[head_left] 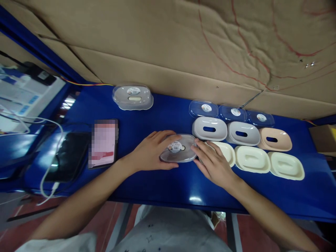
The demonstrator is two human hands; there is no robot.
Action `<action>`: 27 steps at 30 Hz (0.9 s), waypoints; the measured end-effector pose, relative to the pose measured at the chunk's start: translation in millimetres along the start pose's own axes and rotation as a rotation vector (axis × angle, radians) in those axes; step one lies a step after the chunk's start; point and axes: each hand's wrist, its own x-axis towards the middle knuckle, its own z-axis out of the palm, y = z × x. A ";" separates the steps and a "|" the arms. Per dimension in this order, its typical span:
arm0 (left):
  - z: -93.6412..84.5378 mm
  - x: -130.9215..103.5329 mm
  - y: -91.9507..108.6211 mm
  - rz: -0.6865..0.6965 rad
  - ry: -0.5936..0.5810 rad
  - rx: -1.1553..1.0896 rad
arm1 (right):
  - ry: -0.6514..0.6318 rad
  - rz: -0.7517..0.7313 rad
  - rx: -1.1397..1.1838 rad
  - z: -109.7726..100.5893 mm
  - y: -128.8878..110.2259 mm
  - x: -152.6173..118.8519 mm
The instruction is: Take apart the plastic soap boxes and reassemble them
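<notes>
Facing a blue table (157,189) in a pale shirt (168,229) with small dark marks. Reaching across the near edge with both bare forearms, meeting around one grey box (181,156) under a clear lid with a round paper label. Gripping its left end with the left hand (151,150), thumb along the near side, fingers bent over the far side and top. Closing the right hand (214,162) on the opposite end, fingertips curved against it, thumb at the near corner. Hard to tell whether resting on the table or held slightly above it.

Just right of the box, in a slanting row: three cream trays (252,159), hollow side up, with the first partly hidden behind the right hand. Left of the box, near the left forearm: a phone (103,145), flat, with a blurred screen. Farther left: a black pad (69,157) and a white cable (47,175).

Close behind the trays, side by side: two grey covers (220,134) and one peach cover (283,140), each with a long slot showing blue through it. Beyond these: three clear covers (233,113) with round labels.

Back on the left, near the cardboard wall (157,45): another lidded box (133,99), labelled likewise. On the wall itself: thin, wandering red lines.
</notes>
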 end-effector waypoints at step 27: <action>-47.3 80.7 -36.9 -0.284 0.205 0.645 | 0.315 -0.008 -0.038 -2.7 -7.0 0.0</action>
